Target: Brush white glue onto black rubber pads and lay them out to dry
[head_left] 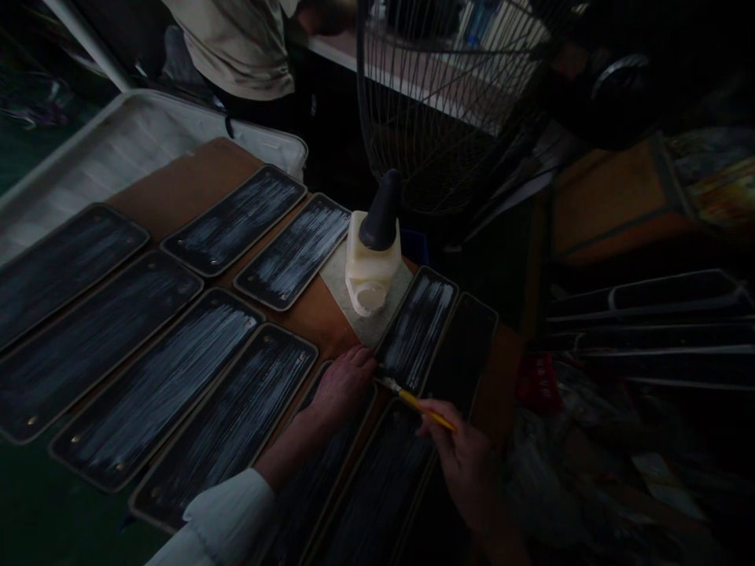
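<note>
My right hand (465,460) pinches a thin brush with a yellow handle (421,405). The brush tip touches the lower edge of a black oblong panel streaked with white (420,322). My left hand (342,385) rests with fingers curled on the near end of another dark panel, right beside the brush tip. Several similar black panels with white streaks (171,369) lie in rows on a brown board (194,181). A white plastic jug with a dark cap (373,259) stands on a pale cloth just beyond my left hand.
A wire fan guard (448,102) stands behind the jug. A white tray (112,149) lies at the far left, and a person in a light shirt (241,43) stands behind it. Stacked dark frames (649,314) and clutter fill the right side.
</note>
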A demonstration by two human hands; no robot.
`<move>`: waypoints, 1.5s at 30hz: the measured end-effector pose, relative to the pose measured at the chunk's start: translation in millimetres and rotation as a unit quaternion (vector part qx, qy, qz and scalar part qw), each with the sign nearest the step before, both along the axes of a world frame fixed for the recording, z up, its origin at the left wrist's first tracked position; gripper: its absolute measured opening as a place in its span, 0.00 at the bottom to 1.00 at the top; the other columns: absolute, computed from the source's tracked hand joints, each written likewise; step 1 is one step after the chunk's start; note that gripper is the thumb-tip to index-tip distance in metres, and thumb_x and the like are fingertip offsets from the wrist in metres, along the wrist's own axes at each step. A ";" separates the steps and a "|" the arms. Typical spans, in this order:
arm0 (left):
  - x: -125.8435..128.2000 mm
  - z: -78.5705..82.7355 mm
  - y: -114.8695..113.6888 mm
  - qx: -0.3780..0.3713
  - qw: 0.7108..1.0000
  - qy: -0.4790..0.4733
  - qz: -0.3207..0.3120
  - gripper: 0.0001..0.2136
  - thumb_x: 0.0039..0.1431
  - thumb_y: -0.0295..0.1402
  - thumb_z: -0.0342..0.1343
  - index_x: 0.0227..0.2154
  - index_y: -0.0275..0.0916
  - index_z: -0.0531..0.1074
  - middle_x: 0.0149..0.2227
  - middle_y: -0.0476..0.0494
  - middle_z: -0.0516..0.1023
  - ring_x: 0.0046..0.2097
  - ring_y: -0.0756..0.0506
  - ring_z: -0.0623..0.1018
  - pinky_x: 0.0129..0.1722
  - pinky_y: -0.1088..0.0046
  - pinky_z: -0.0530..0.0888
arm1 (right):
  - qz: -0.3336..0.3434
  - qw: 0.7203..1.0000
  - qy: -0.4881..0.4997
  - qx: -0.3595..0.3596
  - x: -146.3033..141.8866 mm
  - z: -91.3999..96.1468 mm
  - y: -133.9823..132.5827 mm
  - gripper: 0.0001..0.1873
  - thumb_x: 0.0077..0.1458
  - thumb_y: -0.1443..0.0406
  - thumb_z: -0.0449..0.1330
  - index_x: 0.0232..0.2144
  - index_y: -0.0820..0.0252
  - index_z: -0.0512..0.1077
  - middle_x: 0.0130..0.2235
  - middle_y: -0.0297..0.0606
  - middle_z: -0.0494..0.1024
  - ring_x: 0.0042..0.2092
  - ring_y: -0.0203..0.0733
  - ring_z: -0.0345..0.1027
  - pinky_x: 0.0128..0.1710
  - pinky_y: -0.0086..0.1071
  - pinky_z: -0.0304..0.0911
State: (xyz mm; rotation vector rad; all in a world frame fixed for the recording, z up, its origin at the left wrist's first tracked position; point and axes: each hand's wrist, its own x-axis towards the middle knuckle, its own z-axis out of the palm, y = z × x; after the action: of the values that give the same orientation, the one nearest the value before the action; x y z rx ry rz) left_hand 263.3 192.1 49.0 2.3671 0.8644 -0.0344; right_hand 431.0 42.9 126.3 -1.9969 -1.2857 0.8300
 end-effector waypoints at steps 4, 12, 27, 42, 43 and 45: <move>5.6 6.5 -5.7 0.015 1.000 -0.003 0.010 0.10 0.64 0.26 0.51 0.45 0.39 0.73 0.54 0.38 0.71 0.58 0.39 0.68 0.56 0.59 0.69 | -0.104 0.994 -0.033 0.010 56.3 0.5 -0.2 0.15 0.65 0.55 0.52 0.46 0.53 0.73 0.29 0.33 0.80 0.31 0.38 0.77 0.33 0.28 0.71; 65.0 -1.9 -60.0 0.023 0.986 -0.076 -0.145 0.11 0.65 0.28 0.53 0.48 0.39 0.72 0.54 0.41 0.73 0.62 0.40 0.65 0.62 0.62 0.63 | -0.191 0.969 -0.146 0.047 170.8 -28.8 23.1 0.22 0.62 0.49 0.51 0.46 0.57 0.73 0.30 0.37 0.80 0.33 0.43 0.77 0.35 0.35 0.69; 95.5 -14.8 -73.4 0.065 0.977 -0.081 -0.185 0.04 0.62 0.30 0.57 0.39 0.37 0.73 0.42 0.45 0.75 0.51 0.42 0.71 0.57 0.63 0.65 | -0.122 0.977 -0.171 -0.026 158.5 -51.5 -2.4 0.21 0.65 0.51 0.48 0.47 0.55 0.73 0.32 0.39 0.81 0.33 0.44 0.78 0.33 0.33 0.68; 92.3 -15.3 -75.2 0.070 0.978 -0.079 -0.179 0.04 0.64 0.29 0.55 0.39 0.37 0.73 0.44 0.43 0.75 0.54 0.41 0.70 0.57 0.62 0.66 | -0.107 0.990 -0.037 -0.086 111.6 -1.5 -65.3 0.17 0.64 0.52 0.51 0.46 0.52 0.73 0.29 0.32 0.80 0.32 0.39 0.77 0.33 0.30 0.71; 92.3 -14.8 -75.3 0.070 0.978 -0.078 -0.179 0.04 0.64 0.29 0.55 0.39 0.37 0.73 0.45 0.43 0.75 0.54 0.41 0.70 0.57 0.62 0.66 | -0.119 0.989 -0.044 -0.070 121.6 -4.1 -55.2 0.18 0.64 0.52 0.51 0.46 0.53 0.73 0.29 0.33 0.80 0.32 0.40 0.77 0.33 0.30 0.71; 92.1 -13.5 -75.7 0.067 0.979 -0.076 -0.177 0.04 0.63 0.30 0.56 0.39 0.37 0.73 0.45 0.43 0.75 0.55 0.41 0.70 0.58 0.62 0.65 | -0.143 0.987 -0.066 -0.038 141.0 -12.5 -31.2 0.18 0.64 0.52 0.51 0.46 0.54 0.72 0.29 0.34 0.80 0.32 0.41 0.77 0.32 0.31 0.70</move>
State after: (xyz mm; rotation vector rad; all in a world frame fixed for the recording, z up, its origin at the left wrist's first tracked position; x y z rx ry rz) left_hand 355.4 116.3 35.4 2.5846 0.3763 0.0617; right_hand 572.0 11.7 113.8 -2.2626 -1.0149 0.6276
